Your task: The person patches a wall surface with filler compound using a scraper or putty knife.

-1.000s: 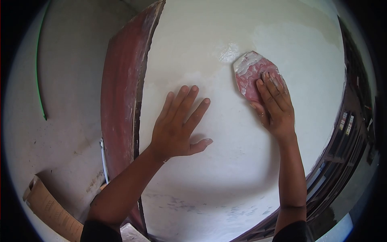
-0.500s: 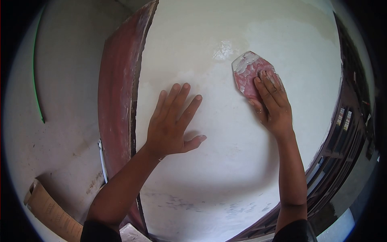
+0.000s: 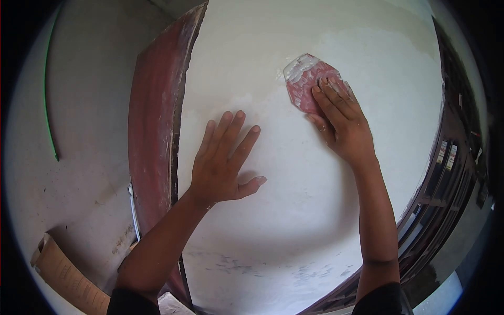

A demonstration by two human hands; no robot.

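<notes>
A flat, many-sided red putty spreader (image 3: 310,86), smeared with white putty along its upper edge, lies against the pale plastered wall (image 3: 294,178). My right hand (image 3: 341,118) presses on its lower right part, fingers over its face and thumb at the lower edge. To the left, my left hand (image 3: 223,160) rests palm-down on the same wall with fingers spread and holds nothing. Damp-looking patches show on the plaster above both hands, and grey scuffs mark its lower part.
A dark red wooden panel (image 3: 155,115) with a rough edge borders the wall on the left. At right is a dark slatted frame (image 3: 441,168). A cardboard piece (image 3: 68,275) leans at lower left, and a green strip (image 3: 47,94) hangs on the far-left wall.
My right hand and the spreader have moved up and left, covering most of the wet spot that showed beside it. My left hand has stayed almost where it was.
</notes>
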